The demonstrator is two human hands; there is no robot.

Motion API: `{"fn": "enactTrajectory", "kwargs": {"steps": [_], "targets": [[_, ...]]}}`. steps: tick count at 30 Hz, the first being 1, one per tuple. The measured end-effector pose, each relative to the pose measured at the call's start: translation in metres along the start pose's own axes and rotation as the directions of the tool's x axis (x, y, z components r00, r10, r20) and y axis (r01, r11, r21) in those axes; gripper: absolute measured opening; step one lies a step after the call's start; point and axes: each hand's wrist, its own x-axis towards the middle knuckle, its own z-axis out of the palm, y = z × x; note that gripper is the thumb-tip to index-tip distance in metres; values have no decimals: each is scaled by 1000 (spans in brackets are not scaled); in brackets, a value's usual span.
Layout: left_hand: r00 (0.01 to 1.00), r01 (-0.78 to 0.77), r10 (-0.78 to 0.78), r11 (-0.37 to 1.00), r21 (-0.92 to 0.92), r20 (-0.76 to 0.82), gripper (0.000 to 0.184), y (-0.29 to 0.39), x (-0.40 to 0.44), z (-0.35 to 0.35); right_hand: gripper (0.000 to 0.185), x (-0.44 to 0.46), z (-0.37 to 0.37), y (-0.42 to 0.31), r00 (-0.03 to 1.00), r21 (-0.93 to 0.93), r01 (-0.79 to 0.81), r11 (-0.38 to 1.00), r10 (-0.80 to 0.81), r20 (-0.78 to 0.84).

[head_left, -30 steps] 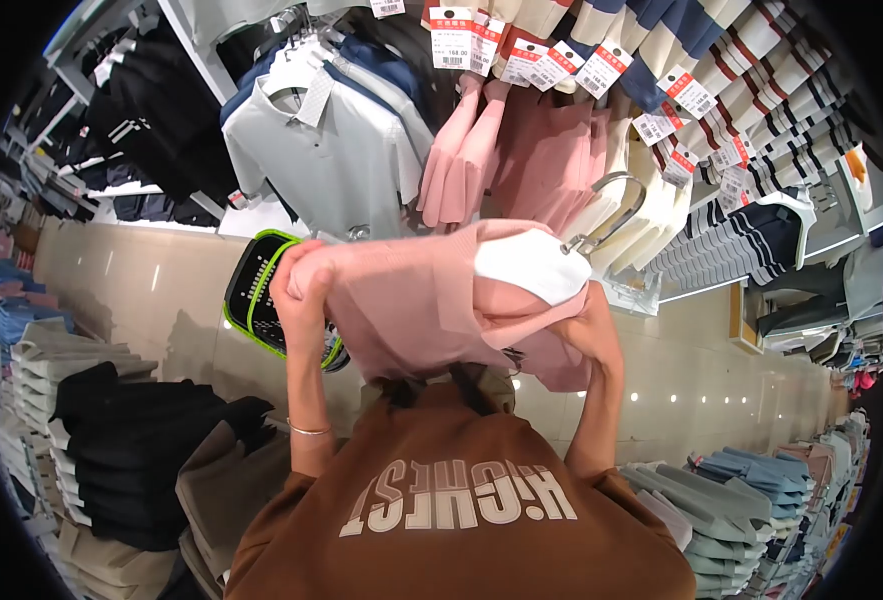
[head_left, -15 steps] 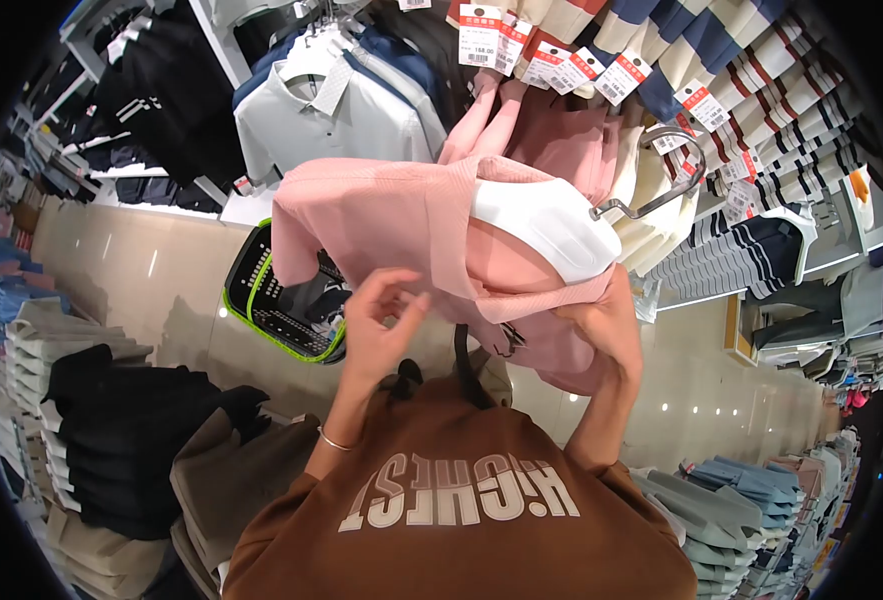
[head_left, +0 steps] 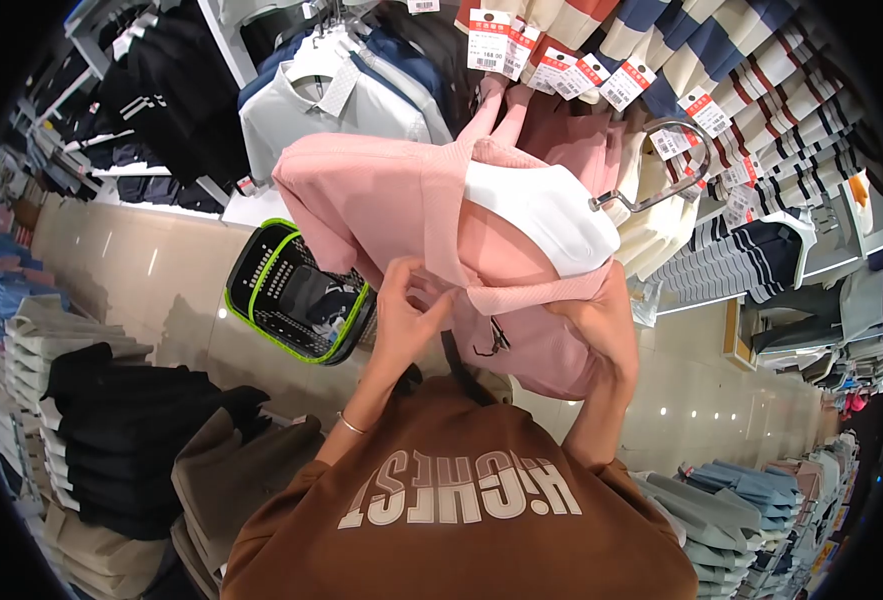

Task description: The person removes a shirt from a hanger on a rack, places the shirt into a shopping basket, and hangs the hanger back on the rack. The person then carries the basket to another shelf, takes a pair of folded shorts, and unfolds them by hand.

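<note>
A pink polo shirt (head_left: 371, 190) with a ribbed collar hangs at a slant on a white hanger (head_left: 551, 205), whose metal hook (head_left: 676, 190) points up to the right. My right hand (head_left: 606, 320) is closed round the shirt's collar and shoulder edge at the hanger's lower end. My left hand (head_left: 406, 315) has curled fingers against the shirt front beside the placket, with thumb and fingers pinching the fabric. Dark print or cord (head_left: 491, 342) shows on the shirt below the collar.
A black shopping basket with a green rim (head_left: 246, 320) stands on the floor, dark clothing inside. Grey polo shirts (head_left: 311, 120) and striped tops (head_left: 761, 110) hang ahead, with price tags (head_left: 626, 85). Folded black clothes (head_left: 131, 430) and grey-green clothes (head_left: 706, 510) are stacked on either side.
My left hand has moved up and right from in front of the shirt onto its front by the placket. The shirt's far side has lifted, showing more of the basket.
</note>
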Motion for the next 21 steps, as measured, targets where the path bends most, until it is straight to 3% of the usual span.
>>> {"fn": "enactTrajectory", "kwargs": {"steps": [1, 4, 7, 13, 17, 19, 21], "targets": [[999, -11, 12, 1000, 16, -49, 27, -1, 1, 2, 35, -1, 1, 0, 1000, 5, 7, 1000, -7, 4], [991, 56, -51, 998, -38, 124, 28, -15, 3, 2, 34, -3, 1, 3, 999, 13, 26, 1000, -26, 23], [989, 89, -81, 995, -55, 125, 26, -19, 1, 5, 35, -6, -1, 5, 999, 19, 20, 1000, -21, 44], [988, -60, 47, 994, 90, 145, 16, -11, -2, -3, 35, -10, 2, 0, 999, 53, 46, 998, -45, -26], [952, 176, -163, 984, -31, 259, 12, -6, -13, -7, 33, -12, 2, -1, 997, 37, 43, 998, -41, -60], [914, 294, -224, 940, -172, 338, 14, -5, -17, -8, 31, -12, 2, -1, 997, 19, 38, 999, -37, -68], [870, 332, -232, 928, -169, 436, 14, -5, -16, -12, 29, -11, 2, -1, 996, 11, 36, 999, -35, -82]]}}
